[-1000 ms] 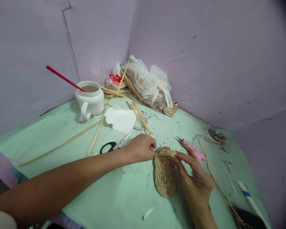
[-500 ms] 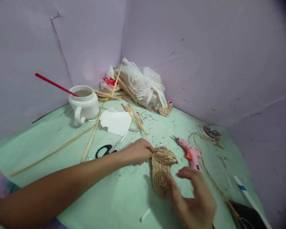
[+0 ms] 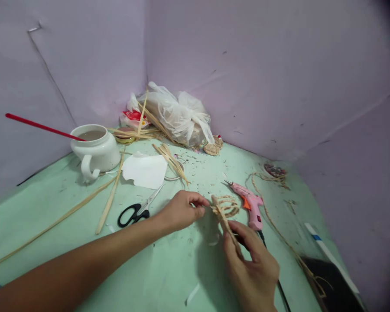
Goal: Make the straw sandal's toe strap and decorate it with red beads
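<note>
A small woven straw slipper (image 3: 225, 212) is held up on its edge above the green table (image 3: 169, 268), so I see it side-on. My right hand (image 3: 251, 266) grips its near end from below, fingers closed around the sole. My left hand (image 3: 182, 210) is at its far end, thumb and fingers pinched together close to the woven loop of the upper. A pink glue gun (image 3: 248, 203) lies just right of the slipper. Black-handled scissors (image 3: 138, 210) lie just left of my left hand.
A white mug-shaped pot (image 3: 95, 151) with a red stick (image 3: 40, 126) stands at the back left. White paper (image 3: 146, 170), straw strips (image 3: 170, 158), a plastic bag (image 3: 177, 115) and a second small woven piece (image 3: 212, 148) fill the corner. Twine (image 3: 279, 234) trails along the right.
The slipper lay flat on the table; my right hand let go, then took its near end and tipped it up on edge. The view shifted right.
</note>
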`<state>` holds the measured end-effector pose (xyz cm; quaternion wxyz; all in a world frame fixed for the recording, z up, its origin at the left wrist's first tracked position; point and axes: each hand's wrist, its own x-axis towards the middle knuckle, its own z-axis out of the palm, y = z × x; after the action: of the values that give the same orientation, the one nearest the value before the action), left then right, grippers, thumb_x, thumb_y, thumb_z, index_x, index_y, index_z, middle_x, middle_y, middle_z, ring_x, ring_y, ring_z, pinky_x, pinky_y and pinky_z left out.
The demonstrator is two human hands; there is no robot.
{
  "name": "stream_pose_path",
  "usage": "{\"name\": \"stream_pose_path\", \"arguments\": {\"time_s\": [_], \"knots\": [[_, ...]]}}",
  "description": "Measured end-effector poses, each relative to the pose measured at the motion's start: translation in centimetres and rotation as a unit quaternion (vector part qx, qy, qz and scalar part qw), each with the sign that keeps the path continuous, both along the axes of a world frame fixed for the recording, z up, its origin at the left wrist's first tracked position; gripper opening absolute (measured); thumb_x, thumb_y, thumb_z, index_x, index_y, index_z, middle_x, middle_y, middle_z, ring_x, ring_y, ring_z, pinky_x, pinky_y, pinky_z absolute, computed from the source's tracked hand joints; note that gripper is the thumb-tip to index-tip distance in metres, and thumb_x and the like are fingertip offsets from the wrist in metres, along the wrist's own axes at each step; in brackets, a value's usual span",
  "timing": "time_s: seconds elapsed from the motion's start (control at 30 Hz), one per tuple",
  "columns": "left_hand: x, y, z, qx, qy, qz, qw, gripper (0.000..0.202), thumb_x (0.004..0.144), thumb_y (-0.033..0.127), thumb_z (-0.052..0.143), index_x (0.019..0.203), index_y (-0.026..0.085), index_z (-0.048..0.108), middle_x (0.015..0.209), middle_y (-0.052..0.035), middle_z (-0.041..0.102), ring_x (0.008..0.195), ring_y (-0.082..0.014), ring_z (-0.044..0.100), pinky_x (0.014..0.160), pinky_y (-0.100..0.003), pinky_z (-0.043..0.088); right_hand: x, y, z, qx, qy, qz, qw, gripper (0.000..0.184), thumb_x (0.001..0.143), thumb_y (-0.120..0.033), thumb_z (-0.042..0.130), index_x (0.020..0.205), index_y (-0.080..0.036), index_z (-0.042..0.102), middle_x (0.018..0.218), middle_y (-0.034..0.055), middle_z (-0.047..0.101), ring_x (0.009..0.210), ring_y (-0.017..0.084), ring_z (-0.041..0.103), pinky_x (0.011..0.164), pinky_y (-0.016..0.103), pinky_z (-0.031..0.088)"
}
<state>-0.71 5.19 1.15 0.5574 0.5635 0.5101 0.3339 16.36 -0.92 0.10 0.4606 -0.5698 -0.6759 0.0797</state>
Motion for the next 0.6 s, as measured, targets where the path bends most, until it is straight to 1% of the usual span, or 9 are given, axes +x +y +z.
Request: {"name": "stream_pose_path", "arguments": {"time_s": [0.07, 0.1, 0.17, 0.2, 0.27, 0.33, 0.4, 0.47, 0.6], "knots": [[-0.1, -0.2, 0.7, 0.059, 0.012, 0.048, 0.997, 0.018, 0.072, 0.021, 0.052, 0.087, 0.016, 0.061, 0.070, 0.0010, 0.056, 0.058, -0.0099, 0.049, 0.053, -0.021, 0.041, 0.4, 0.0, 0.7, -0.066, 0.106, -0.041, 0.991, 0.014, 0.073, -0.028, 0.063, 0.084, -0.021, 0.067, 0.080, 0.0055, 0.071, 0.073, 0.021, 0.066, 0.065, 0.031, 0.053], [-0.3, -0.3, 1.1, 0.096, 0.020, 0.076, 0.992, 0.019, 0.073, 0.021, 0.053, 0.089, 0.016, 0.060, 0.080, -0.0011, 0.057, 0.067, -0.0115, 0.051, 0.059, -0.022, 0.042, 0.6, 0.1, 1.0, -0.115, 0.167, -0.042, 0.978, 0.016, 0.071, -0.032, 0.065, 0.083, -0.021, 0.068, 0.079, 0.0058, 0.072, 0.071, 0.022, 0.067, 0.063, 0.032, 0.054], [-0.9, -0.3, 1.9, 0.202, 0.031, 0.118, 0.972, 0.024, 0.072, 0.022, 0.056, 0.095, 0.017, 0.058, 0.099, -0.0051, 0.057, 0.084, -0.0153, 0.053, 0.068, -0.025, 0.044, 0.7, 0.3, 1.4, -0.216, 0.306, 0.000, 0.927, 0.024, 0.067, -0.037, 0.068, 0.084, -0.020, 0.069, 0.078, 0.0067, 0.073, 0.069, 0.024, 0.068, 0.059, 0.033, 0.054], [-1.2, -0.2, 2.3, 0.219, 0.027, 0.112, 0.969, 0.023, 0.072, 0.023, 0.056, 0.095, 0.018, 0.058, 0.101, -0.0059, 0.057, 0.087, -0.0162, 0.054, 0.071, -0.026, 0.045, 0.7, 0.5, 1.5, -0.255, 0.370, 0.034, 0.893, 0.027, 0.066, -0.038, 0.070, 0.085, -0.019, 0.069, 0.077, 0.0069, 0.073, 0.067, 0.024, 0.068, 0.058, 0.033, 0.054], [-1.6, 0.1, 2.8, 0.197, 0.020, 0.066, 0.978, 0.020, 0.074, 0.027, 0.057, 0.091, 0.016, 0.059, 0.092, -0.0057, 0.060, 0.081, -0.0161, 0.056, 0.071, -0.028, 0.046, 0.6, 0.9, 1.5, -0.296, 0.457, 0.091, 0.834, 0.028, 0.063, -0.037, 0.072, 0.084, -0.019, 0.069, 0.076, 0.0066, 0.073, 0.065, 0.022, 0.067, 0.057, 0.032, 0.053], [-1.7, 0.2, 3.2, 0.158, 0.036, 0.012, 0.987, 0.019, 0.072, 0.027, 0.058, 0.086, 0.015, 0.061, 0.081, -0.0043, 0.062, 0.074, -0.0156, 0.057, 0.070, -0.028, 0.046, 0.5, 1.2, 1.2, -0.310, 0.485, 0.119, 0.809, 0.026, 0.062, -0.034, 0.074, 0.081, -0.018, 0.069, 0.073, 0.0059, 0.072, 0.065, 0.020, 0.066, 0.058, 0.030, 0.051], [-1.4, 0.0, 3.3, 0.145, 0.066, -0.025, 0.987, 0.018, 0.069, 0.025, 0.061, 0.084, 0.015, 0.063, 0.080, -0.0041, 0.063, 0.074, -0.0161, 0.057, 0.070, -0.029, 0.045, 0.4, 1.4, 0.9, -0.319, 0.480, 0.127, 0.807, 0.025, 0.062, -0.033, 0.075, 0.081, -0.017, 0.069, 0.073, 0.0054, 0.072, 0.064, 0.018, 0.065, 0.058, 0.028, 0.050], [-1.0, -0.3, 3.3, 0.139, 0.085, -0.039, 0.986, 0.018, 0.068, 0.024, 0.061, 0.083, 0.015, 0.064, 0.082, -0.0046, 0.064, 0.076, -0.0169, 0.057, 0.070, -0.028, 0.045, 0.4, 1.4, 0.8, -0.326, 0.460, 0.135, 0.815, 0.024, 0.064, -0.032, 0.073, 0.082, -0.017, 0.068, 0.075, 0.0052, 0.071, 0.064, 0.017, 0.064, 0.059, 0.028, 0.049], [-0.3, -0.9, 3.5, 0.111, 0.080, -0.035, 0.990, 0.018, 0.067, 0.027, 0.060, 0.079, 0.014, 0.065, 0.078, -0.0047, 0.064, 0.073, -0.0173, 0.057, 0.067, -0.028, 0.045, 0.3, 1.2, 1.2, -0.293, 0.386, 0.137, 0.864, 0.027, 0.068, -0.030, 0.068, 0.091, -0.018, 0.065, 0.084, 0.0062, 0.070, 0.078, 0.019, 0.064, 0.068, 0.031, 0.050]]}}
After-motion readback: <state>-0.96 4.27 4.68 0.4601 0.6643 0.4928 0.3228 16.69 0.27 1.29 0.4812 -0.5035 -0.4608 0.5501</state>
